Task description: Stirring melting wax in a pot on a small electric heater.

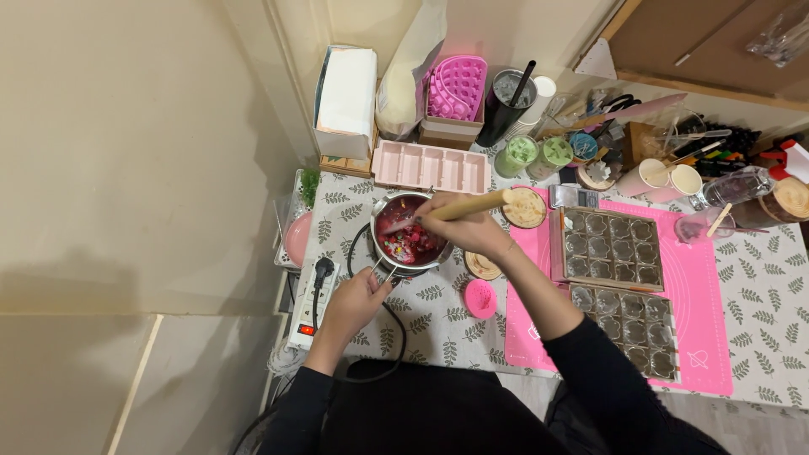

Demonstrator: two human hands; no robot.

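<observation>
Pot (410, 240) between both hands — pink moulds (431, 166), probably silicone, behind.

Your work table (763, 295) fills the centre and right of the frame, covered by a white cloth printed with green leaf sprigs (438, 324), and it stands pushed up against a plain cream wall (506, 25) along the top of the frame. To your left, a bare beige wall surface (126, 126) fills the upper left, meeting a darker tan floor (67, 379) in the lower left. At the upper right a brown wooden board with a pale wood frame (699, 38) hangs above the table; lighting is even and warm.
</observation>
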